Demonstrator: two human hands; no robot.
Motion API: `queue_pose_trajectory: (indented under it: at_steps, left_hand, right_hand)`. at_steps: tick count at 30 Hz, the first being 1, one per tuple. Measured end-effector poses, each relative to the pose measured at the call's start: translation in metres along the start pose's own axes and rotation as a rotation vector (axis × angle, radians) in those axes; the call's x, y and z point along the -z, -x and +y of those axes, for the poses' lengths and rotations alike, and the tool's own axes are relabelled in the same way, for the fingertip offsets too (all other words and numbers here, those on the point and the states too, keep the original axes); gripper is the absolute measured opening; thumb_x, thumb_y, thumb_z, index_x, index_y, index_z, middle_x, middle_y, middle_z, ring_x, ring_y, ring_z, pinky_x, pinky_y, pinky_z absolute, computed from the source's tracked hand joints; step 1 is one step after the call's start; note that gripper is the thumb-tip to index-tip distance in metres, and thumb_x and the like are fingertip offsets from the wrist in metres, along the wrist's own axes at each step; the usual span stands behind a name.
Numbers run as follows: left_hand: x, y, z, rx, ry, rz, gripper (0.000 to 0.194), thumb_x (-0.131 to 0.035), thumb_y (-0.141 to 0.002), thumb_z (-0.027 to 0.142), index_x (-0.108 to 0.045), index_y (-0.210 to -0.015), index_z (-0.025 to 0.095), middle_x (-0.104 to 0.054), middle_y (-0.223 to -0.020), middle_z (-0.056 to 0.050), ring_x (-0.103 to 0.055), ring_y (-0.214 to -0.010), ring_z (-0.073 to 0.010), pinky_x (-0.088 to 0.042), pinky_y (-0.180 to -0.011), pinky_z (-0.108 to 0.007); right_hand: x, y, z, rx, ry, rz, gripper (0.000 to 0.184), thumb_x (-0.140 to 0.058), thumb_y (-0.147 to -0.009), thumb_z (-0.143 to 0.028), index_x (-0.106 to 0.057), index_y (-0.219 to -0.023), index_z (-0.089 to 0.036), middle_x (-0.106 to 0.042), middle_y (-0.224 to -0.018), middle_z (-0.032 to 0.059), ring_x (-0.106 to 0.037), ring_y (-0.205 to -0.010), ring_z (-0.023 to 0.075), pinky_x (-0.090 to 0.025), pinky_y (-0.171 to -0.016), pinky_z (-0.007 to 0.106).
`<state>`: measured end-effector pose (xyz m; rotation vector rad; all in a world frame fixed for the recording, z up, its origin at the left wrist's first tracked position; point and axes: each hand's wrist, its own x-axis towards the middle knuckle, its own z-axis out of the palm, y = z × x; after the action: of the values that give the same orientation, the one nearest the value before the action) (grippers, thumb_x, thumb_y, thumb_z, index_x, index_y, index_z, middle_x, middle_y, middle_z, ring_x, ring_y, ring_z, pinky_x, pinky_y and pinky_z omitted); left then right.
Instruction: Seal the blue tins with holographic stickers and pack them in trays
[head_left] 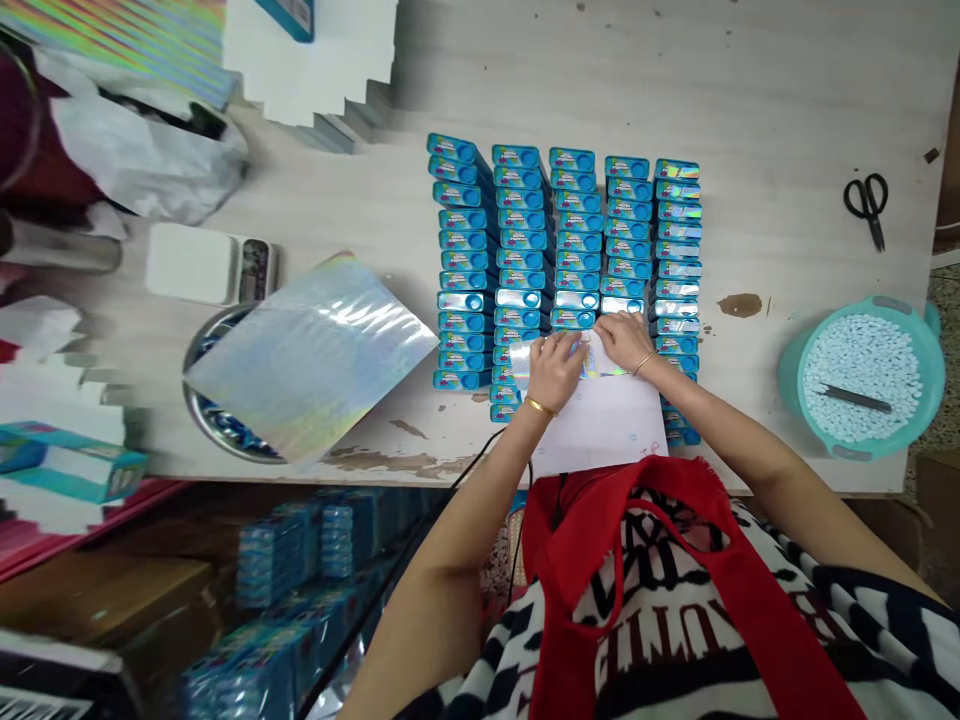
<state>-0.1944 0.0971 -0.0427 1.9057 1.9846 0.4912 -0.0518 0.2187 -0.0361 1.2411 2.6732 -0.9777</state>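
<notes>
A white-backed sheet with a shiny holographic strip (604,425) lies in front of me, overlapping the nearer boxes. My left hand (553,372) is closed at the left part of the strip, fingers bent and pinching it. At the strip's upper right edge, my right hand (624,341) has its fingers curled down on the sheet; the fingertips are partly hidden. Beyond both hands stand rows of small blue boxes (576,222) in several columns. Shiny reflective patches show on the tops of the rightmost column of boxes (679,230).
To the left, a holographic sheet (315,350) covers much of a metal bowl (196,415), beside a white scale (193,262). Black scissors (868,208) and a teal tub (791,375) of small white pieces sit at the right. White cut sheets (315,60) are stacked at the back left.
</notes>
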Motion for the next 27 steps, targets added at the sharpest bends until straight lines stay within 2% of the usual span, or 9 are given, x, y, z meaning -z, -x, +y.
queue_pose_trajectory:
  at_steps: [3,5,9,12,15,17,21,24,27]
  left_hand:
    - [0.007,0.027,0.011,-0.097,0.078,0.021,0.018,-0.051,-0.096,0.027,-0.068,-0.092,0.023,-0.072,-0.118,-0.013,-0.062,-0.108,-0.0286,-0.04,-0.089,-0.045]
    - [0.016,0.039,0.015,-0.113,0.165,0.104,0.015,-0.055,-0.095,0.032,-0.065,-0.092,0.022,-0.073,-0.107,-0.012,-0.063,-0.1,-0.0265,-0.043,-0.087,-0.042]
    - [0.03,0.023,0.008,0.073,0.193,0.273,0.028,-0.054,-0.094,0.033,-0.063,-0.116,0.018,-0.071,-0.109,-0.013,-0.062,-0.098,-0.0252,-0.046,-0.088,-0.04]
    - [0.027,-0.008,-0.004,0.126,0.086,0.123,0.045,-0.05,-0.094,0.024,-0.057,-0.138,0.019,-0.072,-0.107,-0.012,-0.063,-0.097,-0.0265,-0.046,-0.089,-0.04]
    - [0.015,-0.026,-0.013,0.11,0.017,-0.014,0.049,-0.043,-0.094,0.018,-0.059,-0.14,0.019,-0.069,-0.084,-0.01,-0.065,-0.088,-0.0262,-0.045,-0.089,-0.039]
    - [0.008,-0.025,-0.017,0.078,0.012,-0.043,0.048,-0.04,-0.096,0.017,-0.061,-0.139,0.018,-0.066,-0.077,-0.008,-0.066,-0.084,-0.0247,-0.045,-0.09,-0.039]
    - [0.005,-0.002,-0.015,-0.009,0.046,-0.034,0.049,-0.036,-0.098,0.016,-0.059,-0.141,0.018,-0.07,-0.093,-0.012,-0.067,-0.095,-0.0245,-0.046,-0.097,-0.04]
    - [0.02,0.02,-0.002,-0.007,0.078,0.061,0.046,-0.039,-0.099,0.023,-0.056,-0.14,0.016,-0.068,-0.092,-0.012,-0.065,-0.093,-0.0254,-0.049,-0.095,-0.042]
    - [0.047,0.034,0.019,0.08,0.22,0.307,0.054,-0.05,-0.098,0.031,-0.043,-0.15,0.02,-0.063,-0.087,-0.005,-0.063,-0.085,-0.0212,-0.053,-0.088,-0.039]
  right_hand:
    - [0.001,-0.002,0.002,-0.032,0.047,0.002,0.032,-0.04,-0.104,-0.024,-0.071,-0.097,-0.017,-0.073,-0.103,0.0116,-0.058,-0.102,0.0278,-0.029,-0.089,0.039]
    - [0.001,-0.003,0.003,-0.044,0.073,0.004,0.034,-0.039,-0.105,-0.024,-0.071,-0.098,-0.016,-0.073,-0.104,0.0127,-0.057,-0.102,0.0281,-0.029,-0.089,0.039]
    - [0.001,-0.001,-0.001,-0.004,0.085,0.006,0.034,-0.038,-0.105,-0.024,-0.07,-0.096,-0.016,-0.072,-0.102,0.0127,-0.056,-0.102,0.0283,-0.028,-0.089,0.04]
    - [0.002,0.002,-0.007,0.03,0.089,0.009,0.034,-0.038,-0.105,-0.024,-0.07,-0.097,-0.016,-0.072,-0.102,0.0126,-0.055,-0.103,0.0285,-0.028,-0.088,0.04]
    - [0.003,0.002,-0.01,0.023,0.086,0.005,0.033,-0.039,-0.104,-0.024,-0.07,-0.097,-0.017,-0.073,-0.102,0.0126,-0.056,-0.103,0.0289,-0.028,-0.088,0.041]
    - [0.002,0.0,-0.009,0.005,0.078,0.003,0.033,-0.039,-0.104,-0.024,-0.07,-0.095,-0.017,-0.073,-0.101,0.0127,-0.056,-0.103,0.0292,-0.029,-0.088,0.041]
    - [-0.002,-0.003,-0.007,-0.022,0.068,-0.002,0.035,-0.037,-0.104,-0.024,-0.07,-0.098,-0.016,-0.072,-0.102,0.0135,-0.057,-0.103,0.0295,-0.03,-0.089,0.042]
    - [-0.007,-0.006,-0.007,-0.028,0.088,-0.014,0.036,-0.036,-0.104,-0.024,-0.071,-0.1,-0.016,-0.072,-0.103,0.0149,-0.057,-0.106,0.0305,-0.032,-0.092,0.043]
    - [-0.013,-0.007,-0.01,0.012,0.049,0.012,0.039,-0.034,-0.106,-0.029,-0.071,-0.108,-0.016,-0.071,-0.112,0.0165,-0.055,-0.111,0.0315,-0.033,-0.098,0.046]
